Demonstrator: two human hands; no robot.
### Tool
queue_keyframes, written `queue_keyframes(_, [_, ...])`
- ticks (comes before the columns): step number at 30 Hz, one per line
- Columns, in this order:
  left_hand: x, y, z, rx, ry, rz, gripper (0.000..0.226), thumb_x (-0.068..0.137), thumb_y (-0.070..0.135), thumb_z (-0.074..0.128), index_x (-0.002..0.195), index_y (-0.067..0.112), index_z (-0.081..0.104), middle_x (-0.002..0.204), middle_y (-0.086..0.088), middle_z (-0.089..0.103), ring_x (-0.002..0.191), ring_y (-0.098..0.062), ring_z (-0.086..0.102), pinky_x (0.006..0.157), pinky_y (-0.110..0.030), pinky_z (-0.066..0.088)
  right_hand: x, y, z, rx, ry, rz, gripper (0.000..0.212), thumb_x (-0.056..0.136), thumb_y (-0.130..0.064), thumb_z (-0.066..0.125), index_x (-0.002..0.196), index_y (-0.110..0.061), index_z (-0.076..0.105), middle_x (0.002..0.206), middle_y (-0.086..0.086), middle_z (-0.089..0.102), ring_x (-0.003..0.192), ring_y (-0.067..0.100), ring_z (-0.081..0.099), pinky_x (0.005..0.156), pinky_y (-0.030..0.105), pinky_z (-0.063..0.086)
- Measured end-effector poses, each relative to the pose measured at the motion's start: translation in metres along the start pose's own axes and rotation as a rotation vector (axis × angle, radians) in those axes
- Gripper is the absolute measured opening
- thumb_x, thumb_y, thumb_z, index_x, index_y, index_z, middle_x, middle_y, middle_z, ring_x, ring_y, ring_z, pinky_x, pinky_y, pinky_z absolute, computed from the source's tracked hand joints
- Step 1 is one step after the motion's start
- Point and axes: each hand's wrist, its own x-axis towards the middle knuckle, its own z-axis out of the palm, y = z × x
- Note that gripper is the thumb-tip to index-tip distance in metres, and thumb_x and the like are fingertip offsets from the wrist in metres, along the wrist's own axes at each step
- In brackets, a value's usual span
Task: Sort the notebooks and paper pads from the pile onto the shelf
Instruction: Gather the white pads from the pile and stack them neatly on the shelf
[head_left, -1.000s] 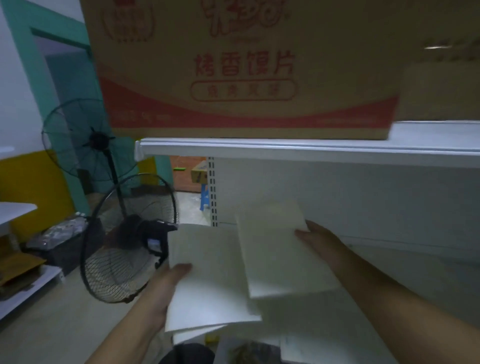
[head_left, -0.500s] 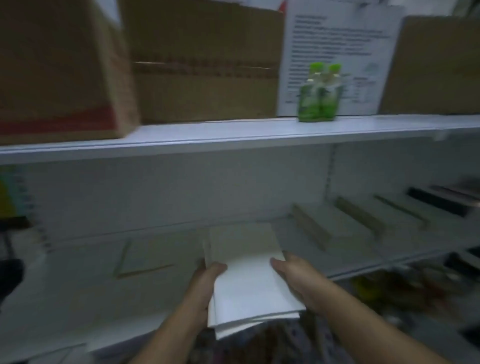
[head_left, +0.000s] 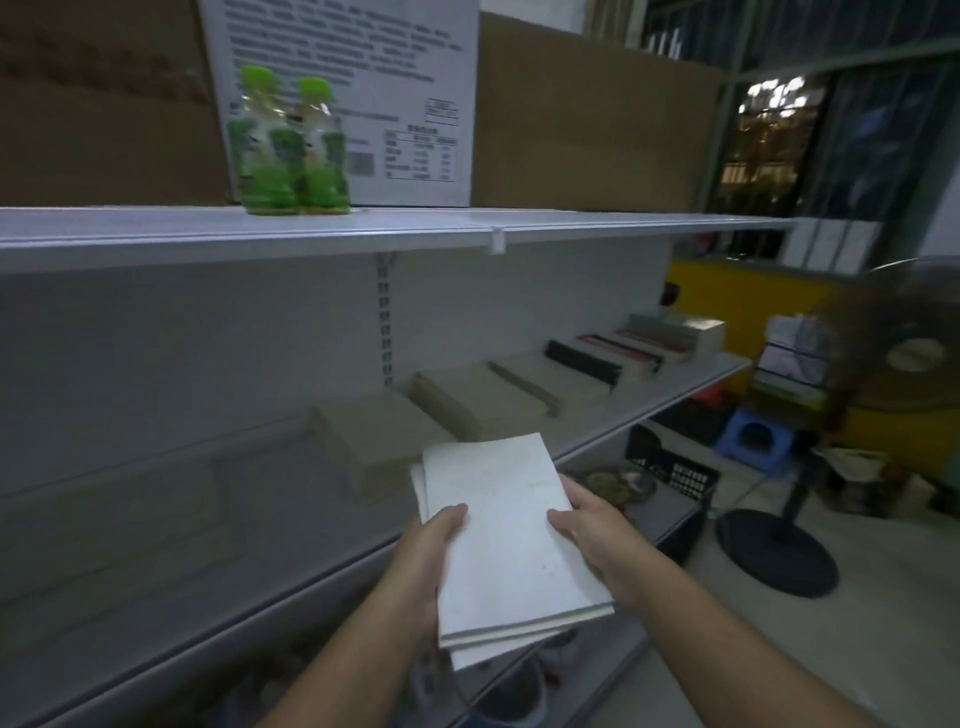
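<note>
I hold a small stack of white paper pads (head_left: 504, 540) in front of the white shelf (head_left: 156, 545). My left hand (head_left: 431, 566) grips the stack's left edge, thumb on top. My right hand (head_left: 592, 535) grips its right edge. On the shelf to the right lie sorted piles: beige pads (head_left: 374, 436), more beige pads (head_left: 478, 400), then black and red-edged notebooks (head_left: 587, 358) further along.
The upper shelf (head_left: 467, 228) carries cardboard boxes (head_left: 587, 124) and a pack of green bottles (head_left: 288, 145). A black crate (head_left: 675, 467) sits below the shelf, with a blue stool (head_left: 753, 436) and a standing fan (head_left: 898, 358) on the floor at right.
The view swung right along the shelf, away from the red-printed box and the fans at left. The two separate pads were brought together into one stack held by both hands.
</note>
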Motion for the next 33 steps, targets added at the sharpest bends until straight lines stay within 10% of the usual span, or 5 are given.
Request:
queue_keyframes(8, [0.098, -0.007, 0.077, 0.011, -0.106, 0.085, 0.024, 0.092, 0.002, 0.051, 0.114, 0.012, 0.054, 0.106, -0.023, 0.066, 0.092, -0.042, 0.065, 0.077, -0.049, 0.054, 0.062, -0.018, -0.09, -0.005, -0.03, 0.077, 0.053, 0.097, -0.004, 0.038, 0.103, -0.056, 0.047, 0.116, -0.001, 0.064, 0.102, 0.03, 0.065, 0.08, 0.042, 0.055])
queue_keyframes(14, [0.168, 0.003, 0.134, 0.042, -0.01, 0.154, 0.047, 0.067, 0.014, 0.067, 0.112, 0.003, 0.056, 0.102, -0.023, 0.067, 0.09, -0.038, 0.067, 0.081, -0.047, 0.055, 0.13, -0.047, -0.146, -0.098, 0.113, 0.023, 0.066, 0.087, 0.011, 0.034, 0.125, -0.041, 0.048, 0.116, -0.005, 0.061, 0.112, 0.027, 0.056, 0.1, 0.044, 0.045])
queue_keyframes(21, [0.233, 0.023, 0.175, 0.127, -0.123, 0.156, 0.04, 0.074, 0.012, 0.069, 0.112, 0.008, 0.059, 0.103, -0.014, 0.07, 0.089, -0.028, 0.069, 0.07, -0.034, 0.056, 0.209, -0.079, -0.197, -0.126, 0.196, -0.055, 0.064, 0.083, 0.02, 0.038, 0.136, -0.016, 0.045, 0.123, -0.001, 0.056, 0.102, 0.015, 0.052, 0.084, 0.025, 0.043])
queue_keyframes(28, [0.297, 0.059, 0.217, 0.507, 0.22, 0.375, 0.115, 0.038, 0.042, 0.07, 0.145, 0.016, 0.035, 0.138, -0.009, 0.052, 0.117, -0.025, 0.056, 0.095, -0.038, 0.05, 0.31, -0.109, -0.221, -0.352, 0.134, -0.085, 0.039, 0.086, 0.013, 0.047, 0.101, -0.022, 0.055, 0.088, -0.002, 0.061, 0.068, 0.007, 0.054, 0.047, 0.013, 0.046])
queue_keyframes(33, [0.334, 0.079, 0.24, 0.639, 0.347, 0.36, 0.101, 0.072, 0.002, 0.076, 0.151, 0.019, 0.015, 0.149, -0.007, 0.032, 0.099, -0.013, 0.053, 0.068, -0.023, 0.051, 0.368, -0.118, -0.234, -0.469, -0.061, -0.14, 0.032, 0.086, 0.013, 0.047, 0.103, -0.006, 0.065, 0.104, 0.014, 0.065, 0.088, 0.026, 0.062, 0.076, 0.037, 0.054])
